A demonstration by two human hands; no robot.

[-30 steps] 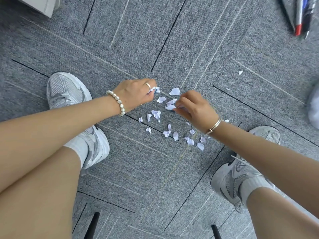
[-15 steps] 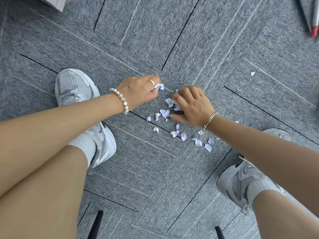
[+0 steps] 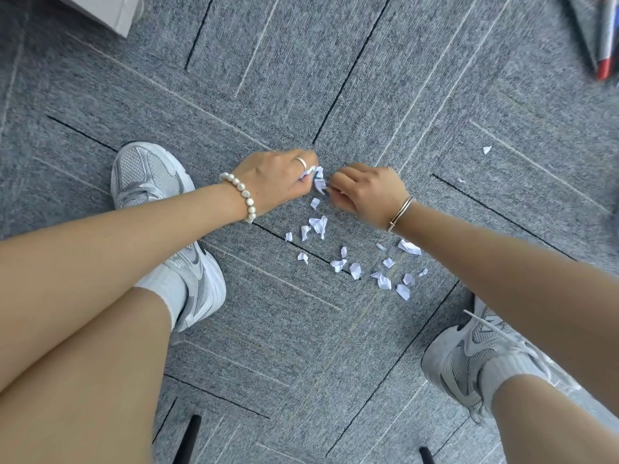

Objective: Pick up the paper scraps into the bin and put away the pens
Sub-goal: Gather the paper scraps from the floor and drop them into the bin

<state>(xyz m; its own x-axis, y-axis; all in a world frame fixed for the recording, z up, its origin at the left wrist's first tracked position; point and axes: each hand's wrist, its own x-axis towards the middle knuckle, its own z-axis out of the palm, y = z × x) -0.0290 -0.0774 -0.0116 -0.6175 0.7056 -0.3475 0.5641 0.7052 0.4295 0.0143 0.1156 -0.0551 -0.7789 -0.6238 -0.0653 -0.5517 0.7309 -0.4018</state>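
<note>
The person crouches over a grey carpet floor point(image 3: 335, 78). The left hand point(image 3: 274, 177) wears a ring and a pearl bracelet point(image 3: 242, 195), and its curled fingers hold a small bunch of white paper scraps point(image 3: 310, 170). The right hand point(image 3: 366, 190), with a thin metal bangle point(image 3: 400, 212) on the wrist, is just beside it, fingers curled and pinching a scrap point(image 3: 320, 186) right next to the left hand. More paper scraps on the floor point(image 3: 355, 270) lie spread out below the two hands, between the two grey sneakers. One tiny scrap point(image 3: 486, 149) sits alone, well apart on the right. The pens point(image 3: 604, 35) lie on the floor at the top right corner, blurry, one with a red end. The left sneaker point(image 3: 157, 195) is near the left wrist, and the right sneaker point(image 3: 475, 356) is at the lower right. A white box corner point(image 3: 110, 8) shows at the top left.
</note>
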